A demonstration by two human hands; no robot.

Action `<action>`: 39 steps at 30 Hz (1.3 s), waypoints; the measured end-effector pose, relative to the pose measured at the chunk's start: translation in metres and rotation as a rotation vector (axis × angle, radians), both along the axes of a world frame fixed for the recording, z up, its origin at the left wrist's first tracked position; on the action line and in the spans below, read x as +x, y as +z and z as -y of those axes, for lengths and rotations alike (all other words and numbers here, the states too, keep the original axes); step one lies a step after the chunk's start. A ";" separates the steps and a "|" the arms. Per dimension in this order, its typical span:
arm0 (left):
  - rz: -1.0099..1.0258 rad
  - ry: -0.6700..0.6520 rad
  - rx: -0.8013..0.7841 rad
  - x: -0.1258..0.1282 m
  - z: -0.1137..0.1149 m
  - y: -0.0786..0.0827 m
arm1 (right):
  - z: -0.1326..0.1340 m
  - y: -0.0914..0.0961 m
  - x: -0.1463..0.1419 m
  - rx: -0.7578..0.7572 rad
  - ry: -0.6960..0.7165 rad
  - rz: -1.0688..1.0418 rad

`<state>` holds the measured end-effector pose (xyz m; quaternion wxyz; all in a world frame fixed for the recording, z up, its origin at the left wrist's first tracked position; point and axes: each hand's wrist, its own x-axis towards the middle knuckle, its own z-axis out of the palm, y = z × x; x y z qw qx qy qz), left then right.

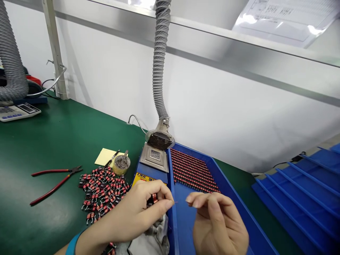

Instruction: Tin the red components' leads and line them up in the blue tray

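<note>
My left hand (138, 212) is curled shut around a small red-and-black coil part (153, 198), held near the blue tray's left wall. A thin wire tip sticks out past its thumb. My right hand (219, 226) hovers over the blue tray (233, 198), fingers bent and pinched together close to that wire; what it pinches is too small to make out. A pile of the same red-and-black coil parts (102, 193) lies on the green mat left of my left hand. Rows of finished coil parts (192, 171) fill the tray's far end.
A small solder pot (154, 157) with a fume hose (160, 71) above it stands behind my hands. Red-handled pliers (53, 180), a cup of scraps (121, 164), a yellow note (106, 156) and a calculator (18, 111) lie left. Stacked blue trays (305, 198) sit right.
</note>
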<state>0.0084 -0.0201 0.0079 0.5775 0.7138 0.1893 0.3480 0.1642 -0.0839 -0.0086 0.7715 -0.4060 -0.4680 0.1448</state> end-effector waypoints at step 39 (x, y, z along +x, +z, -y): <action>0.282 0.659 -0.057 -0.077 -0.023 -0.040 | -0.019 -0.008 -0.016 -0.627 0.401 -0.523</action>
